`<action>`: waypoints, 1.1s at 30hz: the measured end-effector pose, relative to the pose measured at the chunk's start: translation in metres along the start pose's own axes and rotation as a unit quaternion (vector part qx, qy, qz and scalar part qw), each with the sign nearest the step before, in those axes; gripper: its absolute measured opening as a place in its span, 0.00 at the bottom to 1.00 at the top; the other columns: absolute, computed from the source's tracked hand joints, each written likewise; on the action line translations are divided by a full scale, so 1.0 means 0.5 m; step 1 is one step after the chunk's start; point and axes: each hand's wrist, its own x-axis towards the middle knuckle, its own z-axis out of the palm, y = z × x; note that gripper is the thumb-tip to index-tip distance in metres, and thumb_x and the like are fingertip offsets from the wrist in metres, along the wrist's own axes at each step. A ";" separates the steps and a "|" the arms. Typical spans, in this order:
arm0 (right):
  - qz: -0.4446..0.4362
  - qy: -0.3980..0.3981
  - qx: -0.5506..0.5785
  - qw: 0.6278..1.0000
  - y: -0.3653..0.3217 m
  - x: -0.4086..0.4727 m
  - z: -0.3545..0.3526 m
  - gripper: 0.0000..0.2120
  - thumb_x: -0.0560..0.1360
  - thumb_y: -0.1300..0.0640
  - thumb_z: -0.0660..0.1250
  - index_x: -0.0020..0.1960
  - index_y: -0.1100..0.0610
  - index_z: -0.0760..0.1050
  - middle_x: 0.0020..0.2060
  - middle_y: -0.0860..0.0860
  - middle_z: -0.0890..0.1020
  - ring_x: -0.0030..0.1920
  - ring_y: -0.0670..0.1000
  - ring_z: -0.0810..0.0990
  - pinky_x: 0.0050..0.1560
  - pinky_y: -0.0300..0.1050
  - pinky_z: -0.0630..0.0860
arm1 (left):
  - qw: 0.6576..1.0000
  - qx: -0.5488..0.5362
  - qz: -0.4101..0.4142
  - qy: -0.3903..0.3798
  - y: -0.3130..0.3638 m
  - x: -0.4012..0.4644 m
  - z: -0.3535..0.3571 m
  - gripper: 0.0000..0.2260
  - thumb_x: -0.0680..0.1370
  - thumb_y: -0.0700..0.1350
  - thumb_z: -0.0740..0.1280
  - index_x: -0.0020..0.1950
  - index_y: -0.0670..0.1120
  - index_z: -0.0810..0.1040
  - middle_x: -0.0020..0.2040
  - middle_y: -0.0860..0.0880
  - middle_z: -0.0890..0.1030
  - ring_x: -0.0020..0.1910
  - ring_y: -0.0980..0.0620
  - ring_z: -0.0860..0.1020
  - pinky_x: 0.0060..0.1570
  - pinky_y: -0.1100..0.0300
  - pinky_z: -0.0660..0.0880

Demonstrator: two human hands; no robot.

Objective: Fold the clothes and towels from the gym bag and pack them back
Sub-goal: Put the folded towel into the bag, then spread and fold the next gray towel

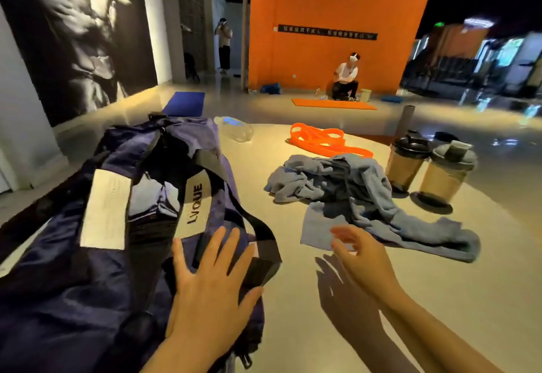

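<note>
Left hand lay flat on the near end of the navy gym bag, fingers straight and spread, palm down on the fabric beside the black strap. Grip fully open there, nothing pinched or held, just pressing on the bag.

Right hand hung above the floor, fingers loosely spread and a bit blurred, pointed toward the near edge of the blue-grey towels. Grip open, held nothing. Couldn't tell if the fingertips touched the cloth; its shadow fell on the floor just under it.

Bag sat on my left, long axis running away from me, top gaping, white label on the near flap, another white tab with dark lettering by the strap. Some pale blue cloth showed inside the opening.

Towels lay unfolded in a crumpled heap on the floor to the right of the bag, apart from it, one corner flat toward my right hand.

Beyond the heap: orange band coiled loosely on the floor. Two dark-lidded shaker bottles stood upright side by side just right of the towels. A clear plastic bottle lay on its side near the bag's far end.
</note>
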 end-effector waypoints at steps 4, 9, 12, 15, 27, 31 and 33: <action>0.043 0.065 -0.148 0.986 0.102 -0.018 -0.064 0.13 0.78 0.56 0.65 0.61 0.56 0.77 0.60 0.52 0.78 0.59 0.52 0.75 0.57 0.46 0.72 | 0.998 0.021 -0.001 -0.052 -0.003 0.009 0.017 0.31 0.79 0.64 0.45 0.63 0.50 0.80 0.64 0.45 0.78 0.68 0.44 0.72 0.64 0.29 0.55; 0.037 0.044 -0.271 0.961 0.135 -0.033 -0.059 0.16 0.81 0.50 0.58 0.65 0.54 0.74 0.63 0.51 0.76 0.62 0.51 0.73 0.63 0.43 0.67 | 0.997 0.037 -0.015 -0.059 -0.044 0.024 0.035 0.35 0.79 0.65 0.39 0.64 0.50 0.79 0.63 0.48 0.79 0.68 0.48 0.69 0.63 0.32 0.60; 0.014 0.051 -0.290 0.956 0.135 -0.041 -0.054 0.16 0.81 0.49 0.55 0.64 0.52 0.73 0.62 0.50 0.76 0.60 0.50 0.73 0.62 0.41 0.67 | 0.997 0.051 -0.013 -0.058 -0.058 0.026 0.029 0.35 0.79 0.65 0.40 0.61 0.49 0.81 0.60 0.48 0.81 0.66 0.47 0.71 0.66 0.33 0.56; 0.017 0.073 -0.284 0.956 0.134 -0.040 -0.044 0.16 0.81 0.48 0.56 0.62 0.52 0.75 0.60 0.50 0.78 0.58 0.50 0.75 0.61 0.42 0.69 | 0.999 0.029 -0.014 -0.028 -0.008 0.045 0.012 0.29 0.77 0.63 0.49 0.58 0.48 0.83 0.57 0.46 0.82 0.61 0.43 0.78 0.70 0.38 0.36; -0.045 0.215 -0.116 0.969 0.173 0.035 -0.086 0.15 0.76 0.49 0.63 0.58 0.55 0.76 0.51 0.52 0.79 0.51 0.52 0.78 0.49 0.54 0.78 | 0.990 -0.089 -0.016 -0.112 0.291 0.227 0.137 0.27 0.81 0.63 0.43 0.79 0.56 0.45 0.80 0.50 0.44 0.78 0.49 0.43 0.75 0.45 0.41; -0.081 0.272 -0.098 0.954 0.150 0.159 -0.090 0.20 0.74 0.44 0.63 0.60 0.55 0.74 0.53 0.52 0.77 0.54 0.52 0.74 0.51 0.53 0.72 | 0.991 -0.090 -0.013 -0.096 0.284 0.231 0.156 0.27 0.80 0.63 0.43 0.78 0.57 0.46 0.79 0.52 0.45 0.78 0.52 0.43 0.74 0.47 0.39; -0.057 0.263 -0.098 0.958 0.126 0.215 -0.079 0.21 0.74 0.42 0.65 0.61 0.54 0.74 0.57 0.50 0.75 0.57 0.51 0.72 0.55 0.50 0.68 | 0.991 -0.088 -0.019 -0.097 0.283 0.237 0.160 0.29 0.78 0.65 0.39 0.78 0.58 0.45 0.79 0.52 0.44 0.78 0.52 0.43 0.74 0.47 0.39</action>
